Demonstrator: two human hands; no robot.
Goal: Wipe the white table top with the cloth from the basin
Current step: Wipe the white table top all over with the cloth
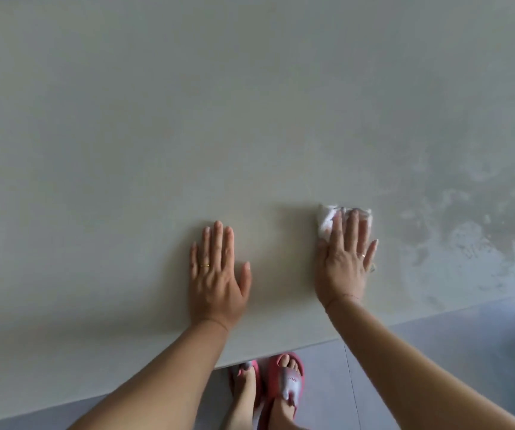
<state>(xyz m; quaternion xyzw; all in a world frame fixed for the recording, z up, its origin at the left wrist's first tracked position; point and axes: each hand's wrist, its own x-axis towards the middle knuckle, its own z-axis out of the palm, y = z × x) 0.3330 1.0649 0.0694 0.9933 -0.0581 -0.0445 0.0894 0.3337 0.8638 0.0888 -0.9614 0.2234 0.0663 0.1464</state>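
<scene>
The white desk (188, 119) fills nearly everything in front of the person, a broad pale top running off past the edges of sight. Over on its right side the surface is patchy with wet streaks (467, 237), shinier and blotchier than the dull dry stretch to the left. Below the near edge lies a grey tiled floor (436, 361), and there stand two feet in pink slippers (284, 383), toes tucked just under the desk's edge.

Both bare forearms reach up from below onto the top. The left hand (216, 274) lies flat, palm down, fingers together and thumb out, holding nothing; its grip is fully released, and a gold ring (205, 265) sits on one finger. The right hand (344, 259) is well apart from it, also spread flat, pressing down on the white cloth (327, 220). The cloth is bunched under the fingers and pokes out past the fingertips and to their left, lying on the desk at the edge of the wet patch. That hand pins the cloth with an open palm rather than clenching it. It too wears a ring (363, 255).
</scene>
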